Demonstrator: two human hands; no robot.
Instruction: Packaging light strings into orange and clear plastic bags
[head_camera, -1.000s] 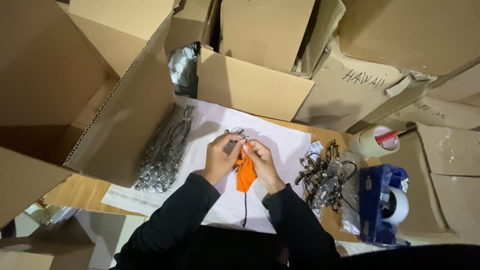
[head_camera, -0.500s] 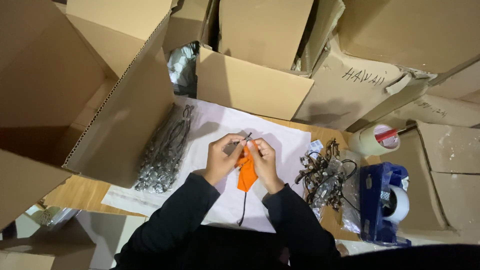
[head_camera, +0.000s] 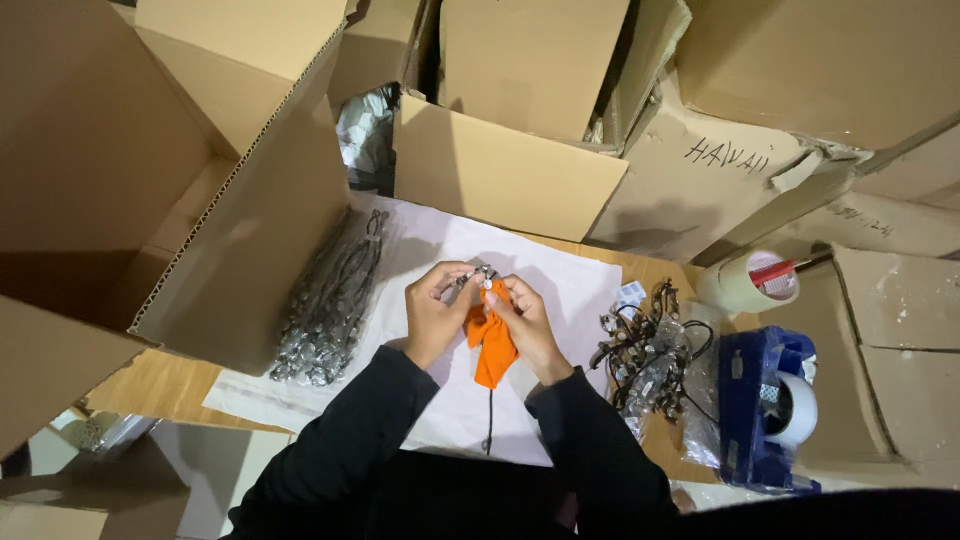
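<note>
Our left hand (head_camera: 432, 312) and right hand (head_camera: 528, 322) both pinched shut on an orange bow (head_camera: 492, 345) with metal clasp, above white paper (head_camera: 560, 280) on our desk (head_camera: 160, 385), tangled chains (head_camera: 645, 350) beside

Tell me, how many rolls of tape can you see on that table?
2. One tape roll stands at the table's right edge, by the boxes. The other tape roll sits in the blue dispenser nearer the person. The boxes may hide more.
</note>
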